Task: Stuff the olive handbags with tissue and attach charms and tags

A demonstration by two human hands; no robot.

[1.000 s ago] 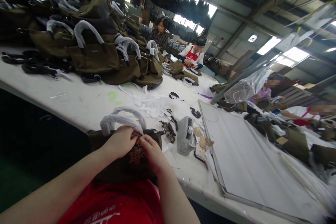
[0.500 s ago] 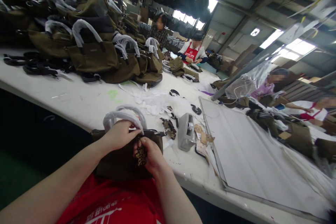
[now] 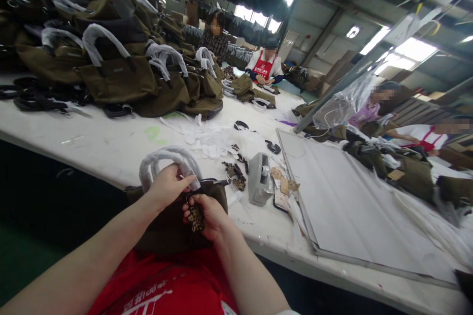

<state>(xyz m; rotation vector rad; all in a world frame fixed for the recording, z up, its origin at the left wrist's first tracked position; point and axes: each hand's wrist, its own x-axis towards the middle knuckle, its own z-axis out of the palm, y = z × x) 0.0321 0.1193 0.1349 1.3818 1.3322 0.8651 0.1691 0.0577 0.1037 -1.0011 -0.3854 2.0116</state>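
Note:
A dark olive handbag (image 3: 162,231) stands at the table's near edge, against my red apron (image 3: 148,280). Its two handles (image 3: 147,167) are wrapped in white film, and a zipper (image 3: 212,180) runs along the top. My left hand (image 3: 169,187) is closed around the lower end of the nearer handle. Just below it, my right hand (image 3: 210,214) pinches a leopard-print charm (image 3: 196,217) by its top, against the bag's front. A small dark ring shows above those fingertips; how it meets the handle is partly hidden.
More leopard-print charms (image 3: 236,176) lie right of the bag, beside a grey tape dispenser (image 3: 259,179). White scraps (image 3: 201,135) and black straps (image 3: 37,98) are on the table (image 3: 111,142). Olive bags (image 3: 118,78) pile at far left. Co-workers (image 3: 264,66) sit beyond.
The view has shifted slightly. My right hand has turned a little, so more of the charm and a ring at its top show. My left hand stays at the handle.

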